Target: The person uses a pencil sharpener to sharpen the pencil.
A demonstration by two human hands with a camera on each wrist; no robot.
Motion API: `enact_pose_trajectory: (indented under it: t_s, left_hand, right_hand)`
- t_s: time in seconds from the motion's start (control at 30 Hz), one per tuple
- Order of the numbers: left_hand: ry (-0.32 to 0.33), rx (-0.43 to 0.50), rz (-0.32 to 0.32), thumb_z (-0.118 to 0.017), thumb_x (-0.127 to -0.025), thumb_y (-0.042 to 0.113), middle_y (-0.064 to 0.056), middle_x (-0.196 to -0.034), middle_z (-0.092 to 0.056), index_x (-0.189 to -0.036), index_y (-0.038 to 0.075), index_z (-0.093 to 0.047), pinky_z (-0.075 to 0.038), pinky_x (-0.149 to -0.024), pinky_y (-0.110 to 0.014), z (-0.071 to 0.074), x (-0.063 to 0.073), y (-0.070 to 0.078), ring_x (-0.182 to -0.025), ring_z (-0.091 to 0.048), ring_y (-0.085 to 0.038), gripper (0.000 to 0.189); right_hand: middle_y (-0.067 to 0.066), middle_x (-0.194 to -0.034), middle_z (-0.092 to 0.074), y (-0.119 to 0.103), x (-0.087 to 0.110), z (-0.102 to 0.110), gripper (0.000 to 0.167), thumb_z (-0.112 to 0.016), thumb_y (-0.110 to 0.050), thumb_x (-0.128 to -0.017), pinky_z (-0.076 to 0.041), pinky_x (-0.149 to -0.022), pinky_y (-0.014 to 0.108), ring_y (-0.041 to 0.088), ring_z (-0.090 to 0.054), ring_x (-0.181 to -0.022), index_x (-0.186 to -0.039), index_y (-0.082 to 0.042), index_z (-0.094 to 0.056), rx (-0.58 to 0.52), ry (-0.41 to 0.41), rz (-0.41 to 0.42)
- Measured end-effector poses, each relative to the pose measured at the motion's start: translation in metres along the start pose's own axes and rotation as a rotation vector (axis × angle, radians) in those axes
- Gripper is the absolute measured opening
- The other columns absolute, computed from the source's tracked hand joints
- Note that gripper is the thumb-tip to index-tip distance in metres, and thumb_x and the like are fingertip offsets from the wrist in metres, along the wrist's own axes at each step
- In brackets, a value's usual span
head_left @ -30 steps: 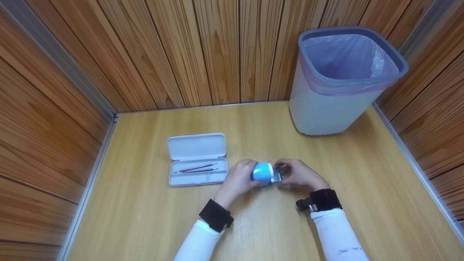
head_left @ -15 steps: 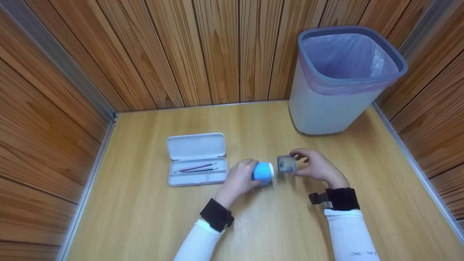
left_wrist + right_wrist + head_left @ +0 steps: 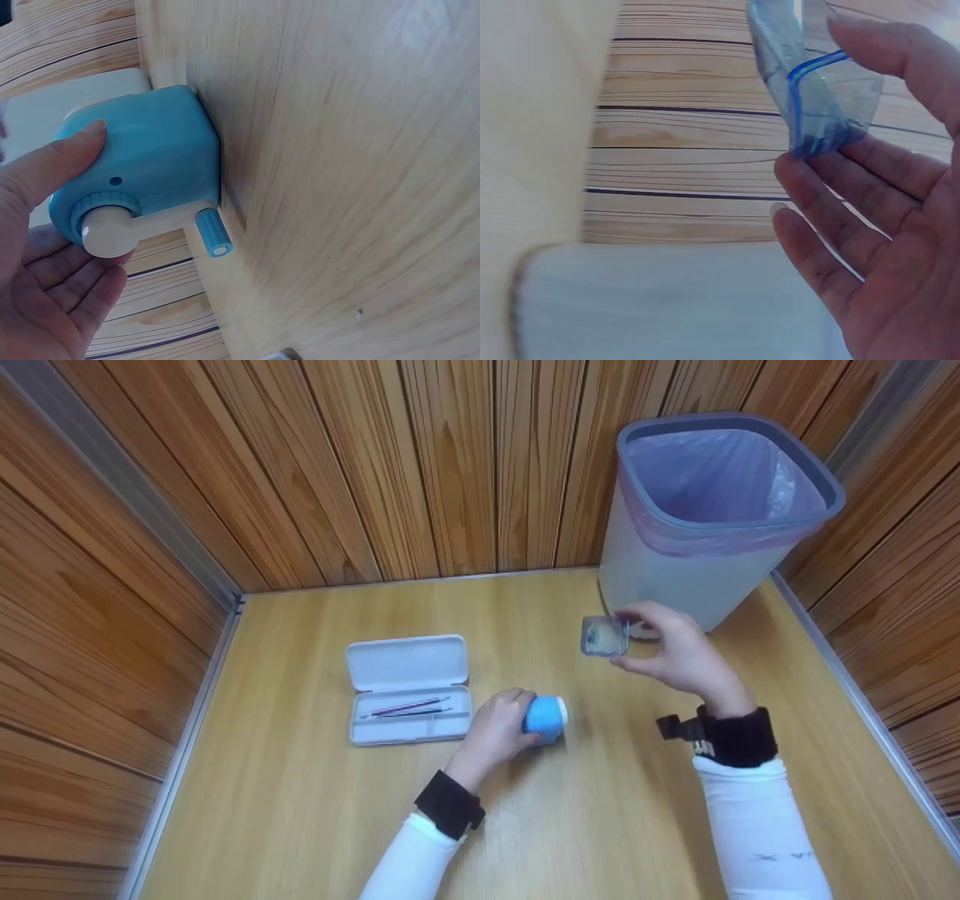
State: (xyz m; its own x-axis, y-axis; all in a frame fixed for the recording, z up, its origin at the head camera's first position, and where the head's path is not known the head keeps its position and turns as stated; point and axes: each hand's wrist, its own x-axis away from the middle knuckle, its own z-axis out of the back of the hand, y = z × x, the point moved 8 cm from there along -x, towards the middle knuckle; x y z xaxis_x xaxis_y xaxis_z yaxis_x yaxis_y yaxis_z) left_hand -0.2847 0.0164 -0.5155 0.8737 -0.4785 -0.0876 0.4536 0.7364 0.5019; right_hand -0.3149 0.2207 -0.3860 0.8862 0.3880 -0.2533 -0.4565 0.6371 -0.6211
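My left hand [image 3: 491, 727] grips a blue crank pencil sharpener [image 3: 545, 720] lying on the table. In the left wrist view the thumb lies on the blue body [image 3: 161, 127], beside a white crank arm with a blue knob [image 3: 214, 234]. My right hand [image 3: 686, 656] pinches a clear shavings drawer [image 3: 604, 636] between thumb and fingers, in front of the bin. Greyish residue shows inside it in the head view. In the right wrist view the drawer [image 3: 817, 97] has a blue edge, and part of it is cut off at the top.
At the back right stands a white waste bin [image 3: 675, 585] with a grey rim and a pinkish liner. An open pencil case [image 3: 407, 664] with a few slim pencils [image 3: 409, 708] lies left of the sharpener. Wood-panelled walls [image 3: 450, 472] enclose the table.
My right hand has pulled the clear drawer out of the sharpener's end, then moved it up and away toward the bin. My left hand and the sharpener have stayed in place.
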Motion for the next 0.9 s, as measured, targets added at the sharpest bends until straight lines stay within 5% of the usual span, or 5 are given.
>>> enact_pose_trajectory:
  t_s: [0.33,0.63,0.9]
  left_hand:
    - [-0.002,0.008,0.023,-0.084,-0.077,0.021,-0.012,-0.118,-0.063,-0.127,0.003,-0.061,-0.049,-0.096,-0.039,-0.001,0.0,-0.002,-0.109,-0.061,-0.026,0.058]
    - [0.018,-0.039,0.011,-0.085,-0.076,0.024,-0.012,-0.114,-0.065,-0.122,0.002,-0.063,-0.051,-0.092,-0.041,-0.001,-0.001,0.002,-0.104,-0.062,-0.027,0.056]
    - [0.016,-0.037,0.006,-0.085,-0.077,0.024,-0.011,-0.114,-0.065,-0.123,0.003,-0.062,-0.051,-0.093,-0.039,-0.001,-0.001,0.002,-0.105,-0.062,-0.025,0.055]
  right_hand:
    - [0.015,-0.123,-0.06,-0.043,-0.03,0.081,0.063,-0.084,-0.002,-0.074,-0.048,-0.093,0.048,0.03,-0.056,-0.11,-0.13,0.001,-0.054,0.164,0.194,0.138]
    - [0.023,-0.13,-0.053,-0.032,-0.053,0.14,0.066,-0.079,-0.01,-0.081,-0.037,-0.106,0.049,0.039,-0.049,-0.119,-0.137,0.004,-0.047,0.295,0.375,-0.023]
    - [0.027,-0.139,-0.044,-0.007,-0.073,0.152,0.068,-0.074,-0.008,-0.085,-0.023,-0.114,0.056,0.046,-0.038,-0.13,-0.142,0.004,-0.041,0.472,0.352,-0.128]
